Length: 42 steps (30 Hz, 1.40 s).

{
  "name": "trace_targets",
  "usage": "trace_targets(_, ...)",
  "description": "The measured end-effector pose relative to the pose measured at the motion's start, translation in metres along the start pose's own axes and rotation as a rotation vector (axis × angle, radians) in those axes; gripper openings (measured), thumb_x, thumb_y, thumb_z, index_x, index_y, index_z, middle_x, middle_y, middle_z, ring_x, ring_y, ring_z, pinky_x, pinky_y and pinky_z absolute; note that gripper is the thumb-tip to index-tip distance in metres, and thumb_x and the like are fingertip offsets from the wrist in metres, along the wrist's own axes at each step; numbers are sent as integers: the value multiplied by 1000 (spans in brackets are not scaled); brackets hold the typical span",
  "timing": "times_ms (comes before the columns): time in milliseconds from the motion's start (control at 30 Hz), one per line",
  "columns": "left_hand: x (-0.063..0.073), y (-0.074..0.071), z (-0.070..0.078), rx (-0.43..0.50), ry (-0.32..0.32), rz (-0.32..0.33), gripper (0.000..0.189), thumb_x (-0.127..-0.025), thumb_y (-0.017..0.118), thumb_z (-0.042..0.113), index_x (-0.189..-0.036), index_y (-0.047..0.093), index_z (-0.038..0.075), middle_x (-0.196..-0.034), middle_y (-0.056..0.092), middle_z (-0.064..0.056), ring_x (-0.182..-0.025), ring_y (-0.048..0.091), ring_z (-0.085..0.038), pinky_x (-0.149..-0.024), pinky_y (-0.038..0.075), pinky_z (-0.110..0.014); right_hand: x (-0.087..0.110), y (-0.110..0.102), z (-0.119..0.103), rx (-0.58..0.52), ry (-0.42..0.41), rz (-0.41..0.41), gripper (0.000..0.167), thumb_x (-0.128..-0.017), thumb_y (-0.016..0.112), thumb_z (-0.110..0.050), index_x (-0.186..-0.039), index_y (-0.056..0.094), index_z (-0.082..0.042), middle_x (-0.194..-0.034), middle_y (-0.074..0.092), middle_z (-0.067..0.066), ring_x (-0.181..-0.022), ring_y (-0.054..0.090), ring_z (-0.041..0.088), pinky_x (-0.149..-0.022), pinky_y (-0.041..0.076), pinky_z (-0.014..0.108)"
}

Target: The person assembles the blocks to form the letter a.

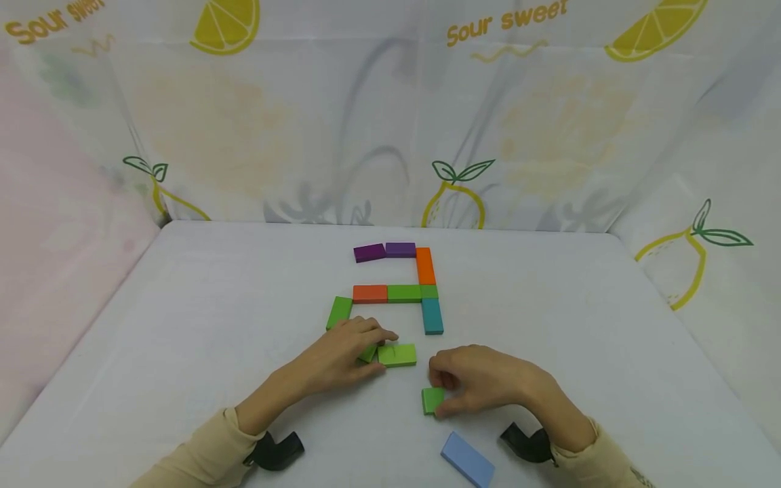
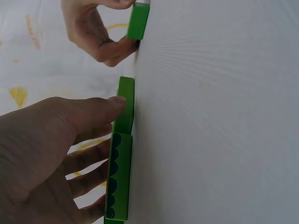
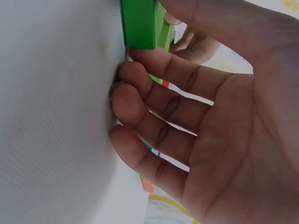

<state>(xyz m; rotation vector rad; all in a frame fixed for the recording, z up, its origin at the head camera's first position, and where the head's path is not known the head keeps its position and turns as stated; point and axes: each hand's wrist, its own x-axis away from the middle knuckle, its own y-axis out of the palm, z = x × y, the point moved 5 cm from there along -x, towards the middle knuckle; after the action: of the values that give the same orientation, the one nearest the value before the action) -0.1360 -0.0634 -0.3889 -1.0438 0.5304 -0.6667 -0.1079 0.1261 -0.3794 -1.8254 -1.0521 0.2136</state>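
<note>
My left hand [image 1: 342,354] straddles the light green block [image 1: 403,355], thumb on its near side and forefinger at its far side. Another green block [image 1: 368,354], edged with dark scallops in the left wrist view, lies end to end with it, partly under the palm. My right hand [image 1: 485,379] pinches a short green block [image 1: 431,401] between thumb and forefinger, just right of and nearer than the light green one. In the right wrist view, that block [image 3: 139,23] sits at the thumb, the other fingers curled with their tips at the tabletop.
Beyond the hands, purple [image 1: 369,253], violet [image 1: 400,250], orange [image 1: 426,266], red-orange [image 1: 369,294], green [image 1: 404,293] and teal [image 1: 432,316] blocks form an angular line. A green block [image 1: 339,312] slants at left. A blue block [image 1: 467,459] lies nearest me on the white table [image 1: 183,325].
</note>
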Motion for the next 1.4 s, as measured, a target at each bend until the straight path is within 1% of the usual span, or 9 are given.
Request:
trace_targets(133, 0, 1, 0, 0, -4, -4, 42, -85, 70, 31, -124, 60, 20, -108, 62, 8, -98, 52, -8, -90, 44, -35, -1, -1, 3, 15, 27, 19, 25, -80, 73, -41, -90, 57, -24, -77, 52, -13, -71, 48, 1, -65, 41, 17)
trace_targets(267, 0, 1, -1, -7, 2, -1, 40, -84, 71, 31, -122, 61, 21, -106, 62, 8, -96, 52, -8, -88, 44, -34, 0, -4, 4, 26, 42, 31, 26, -81, 72, -40, -94, 58, -23, -78, 52, -12, -71, 47, 2, -64, 42, 18)
trace_targets(500, 0, -2, -1, -16, 11, 9, 39, -83, 72, 30, -121, 62, 20, -104, 62, 8, -94, 52, -8, -86, 45, -32, 1, -9, 5, 38, 53, 21, 27, -80, 75, -32, -98, 59, -20, -82, 53, -11, -75, 49, 5, -67, 44, 19)
trace_targets(633, 0, -3, -2, -18, 12, 6, 39, -84, 71, 28, -121, 62, 20, -105, 62, 7, -95, 52, -9, -86, 45, -32, -1, -11, 6, 64, 59, 53, 26, -80, 74, -31, -97, 59, -19, -80, 53, -10, -73, 49, 4, -66, 43, 19)
trace_targets(767, 0, -2, -3, -15, 11, 2, 39, -83, 72, 28, -120, 63, 20, -105, 63, 7, -95, 52, -9, -86, 45, -32, -2, -13, 9, 96, 85, 102, 26, -80, 74, -33, -95, 58, -18, -78, 52, -9, -71, 46, 4, -63, 41, 19)
trace_targets(867, 0, -2, -3, -13, 24, 11, 38, -83, 72, 28, -119, 64, 19, -105, 63, 6, -94, 52, -9, -85, 45, -32, -2, -14, 11, 116, 105, 139, 27, -80, 73, -34, -94, 57, -18, -77, 52, -9, -69, 45, 4, -61, 40, 19)
trace_targets(1000, -1, -2, -2, -14, 42, 20, 37, -83, 73, 27, -118, 64, 18, -104, 63, 5, -94, 53, -10, -84, 45, -32, -2, -14, 13, 136, 110, 177, 27, -81, 73, -35, -93, 57, -18, -77, 52, -9, -68, 45, 4, -60, 39, 19)
trace_targets(1400, 0, -1, -2, -7, 45, 11, 37, -83, 72, 28, -118, 65, 18, -104, 63, 5, -95, 53, -10, -83, 45, -31, -1, -13, 16, 141, 124, 218, 26, -82, 72, -33, -94, 58, -16, -76, 52, -8, -67, 45, 3, -59, 38, 18)
